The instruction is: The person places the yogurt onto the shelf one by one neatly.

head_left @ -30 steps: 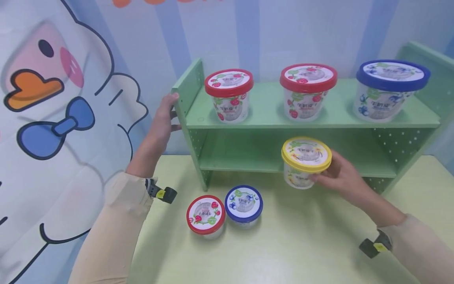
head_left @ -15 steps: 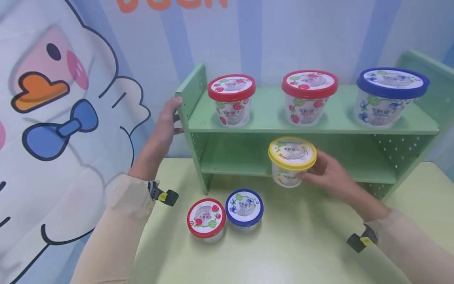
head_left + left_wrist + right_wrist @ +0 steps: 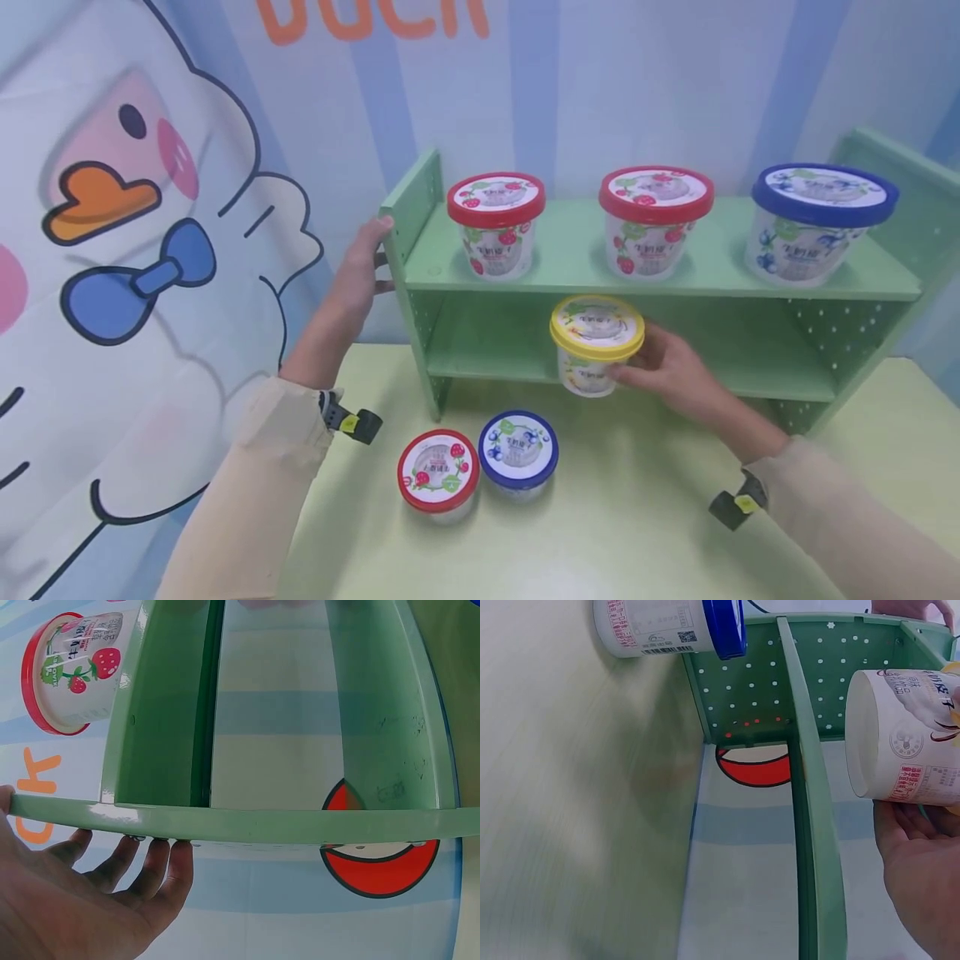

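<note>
plainly, the yellow-lidded cup [image 3: 596,343] is a white tub, roughly upright, held in front of the lower level of the green shelf unit [image 3: 566,260]; the right-wrist view shows a gap between its base and the lower board. its lid has a thick yellow rim around a white disc printed with green leaves, yellow flowers and a grey oval. dark chinese characters cross both lid and side, the first two reading 牛奶; the wrist view adds a round emblem and a red block of print too small to read.

on the top board, two red-lidded cups [image 3: 497,229] [image 3: 656,225] bear strawberries and the same kind of lettering, and a blue-lidded cup [image 3: 813,225] bears blueberries. orange letters on the wall [image 3: 630,75] spell duck.

the right hand [image 3: 671,367] is clamped on the yellow-lidded cup, thumb at the front. the left hand [image 3: 358,279] has its fingers apart, touching the unit's left side panel.
</note>
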The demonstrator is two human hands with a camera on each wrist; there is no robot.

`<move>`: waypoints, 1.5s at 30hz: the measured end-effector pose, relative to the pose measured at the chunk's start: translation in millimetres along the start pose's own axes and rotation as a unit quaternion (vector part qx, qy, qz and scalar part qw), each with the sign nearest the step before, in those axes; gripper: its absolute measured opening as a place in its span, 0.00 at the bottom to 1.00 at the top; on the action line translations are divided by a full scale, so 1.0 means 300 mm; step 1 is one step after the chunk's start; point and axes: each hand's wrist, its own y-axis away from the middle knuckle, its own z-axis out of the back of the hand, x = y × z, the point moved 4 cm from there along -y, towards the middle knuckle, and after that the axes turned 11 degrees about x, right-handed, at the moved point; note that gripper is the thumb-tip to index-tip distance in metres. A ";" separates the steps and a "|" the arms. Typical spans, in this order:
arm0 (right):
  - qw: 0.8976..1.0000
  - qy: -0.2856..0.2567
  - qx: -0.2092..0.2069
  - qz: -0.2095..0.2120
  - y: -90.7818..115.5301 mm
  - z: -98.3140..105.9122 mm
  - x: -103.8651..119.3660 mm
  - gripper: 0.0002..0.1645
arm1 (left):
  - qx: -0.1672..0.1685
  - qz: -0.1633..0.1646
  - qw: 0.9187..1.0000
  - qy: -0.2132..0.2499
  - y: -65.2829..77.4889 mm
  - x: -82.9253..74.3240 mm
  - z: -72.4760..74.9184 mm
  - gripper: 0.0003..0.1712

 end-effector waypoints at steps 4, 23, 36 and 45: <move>1.000 -0.001 -0.001 0.001 -0.022 -0.006 -0.011 0.44 | 0.002 -0.003 1.000 0.001 0.001 0.002 0.001 0.43; 1.000 0.011 0.005 -0.004 -0.082 -0.033 -0.028 0.46 | 0.000 -0.010 1.000 -0.004 -0.001 0.008 -0.003 0.43; 1.000 0.026 0.016 0.003 -0.156 -0.082 -0.026 0.46 | -0.008 -0.010 1.000 0.000 -0.006 0.006 -0.005 0.41; 0.999 0.028 0.026 0.008 -0.193 -0.115 -0.025 0.46 | -0.008 -0.015 1.000 -0.001 -0.004 0.008 -0.003 0.41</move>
